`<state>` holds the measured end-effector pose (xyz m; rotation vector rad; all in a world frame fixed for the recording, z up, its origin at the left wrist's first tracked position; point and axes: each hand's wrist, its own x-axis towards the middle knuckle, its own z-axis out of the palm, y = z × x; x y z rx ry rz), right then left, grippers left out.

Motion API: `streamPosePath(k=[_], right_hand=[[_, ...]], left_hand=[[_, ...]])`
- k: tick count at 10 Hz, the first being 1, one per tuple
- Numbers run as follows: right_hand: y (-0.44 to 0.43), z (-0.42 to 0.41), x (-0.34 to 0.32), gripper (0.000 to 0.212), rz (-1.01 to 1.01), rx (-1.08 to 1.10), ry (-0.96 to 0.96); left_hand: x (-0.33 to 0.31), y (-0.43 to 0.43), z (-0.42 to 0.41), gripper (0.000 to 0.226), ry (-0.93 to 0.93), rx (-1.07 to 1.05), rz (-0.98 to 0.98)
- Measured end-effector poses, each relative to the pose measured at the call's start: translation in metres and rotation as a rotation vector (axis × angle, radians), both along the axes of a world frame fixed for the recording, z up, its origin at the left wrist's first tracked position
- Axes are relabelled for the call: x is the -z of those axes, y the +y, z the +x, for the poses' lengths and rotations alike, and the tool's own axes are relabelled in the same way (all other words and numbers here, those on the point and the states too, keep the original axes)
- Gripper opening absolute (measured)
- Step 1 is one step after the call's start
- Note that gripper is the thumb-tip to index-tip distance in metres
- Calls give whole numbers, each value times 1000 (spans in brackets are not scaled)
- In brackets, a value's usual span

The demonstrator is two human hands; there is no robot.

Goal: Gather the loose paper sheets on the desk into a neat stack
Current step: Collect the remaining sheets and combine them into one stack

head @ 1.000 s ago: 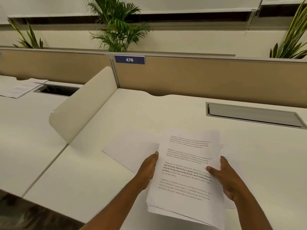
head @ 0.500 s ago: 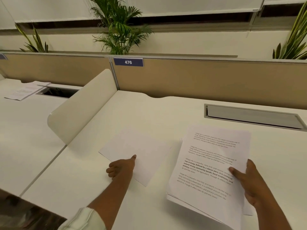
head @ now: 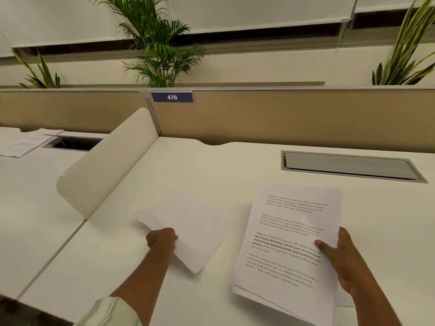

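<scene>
My right hand [head: 339,260] grips the right edge of a stack of printed sheets [head: 284,250], thumb on top, holding it tilted just above the white desk [head: 211,170]. A further sheet edge peeks out beneath the stack near my right wrist. To the left lies a single blank sheet [head: 195,229], its near-left edge lifted and blurred. My left hand [head: 162,238] is closed on that edge, fingers curled around the paper.
A rounded cream divider panel [head: 106,168] rises left of the blank sheet. A closed grey cable hatch [head: 350,165] sits at the back right. Tan partition with a "476" label [head: 172,97] bounds the desk's rear. More papers [head: 26,142] lie on the neighbouring desk at far left.
My left hand let go of the stack, moved left to the blank sheet and closed on its edge, lifting it. My right hand carried the stack to the right.
</scene>
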<state>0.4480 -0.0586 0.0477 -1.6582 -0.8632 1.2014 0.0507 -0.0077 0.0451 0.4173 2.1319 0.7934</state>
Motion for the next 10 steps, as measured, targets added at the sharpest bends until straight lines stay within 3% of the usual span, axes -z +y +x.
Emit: streamPosePath(k=[1, 2, 5, 7, 9, 10], right_hand=[[3, -6, -3, 44, 3, -21, -12], [7, -17, -5, 40, 21, -40, -20], [18, -60, -3, 49, 38, -77, 8], [21, -106, 4, 53, 31, -110, 60], [21, -142, 13, 47, -14, -153, 194], [17, -150, 16, 48, -49, -159, 277]], left_hand=[[-6, -1, -5, 37, 21, -113, 114], [-30, 4, -9, 12, 281, -31, 221], [-134, 4, 32, 18, 683, 486, 443], [-142, -8, 100, 29, 752, 776, 272], [-108, -22, 158, 83, 677, 1143, 65], [-93, -31, 169, 74, 677, 1224, 18]])
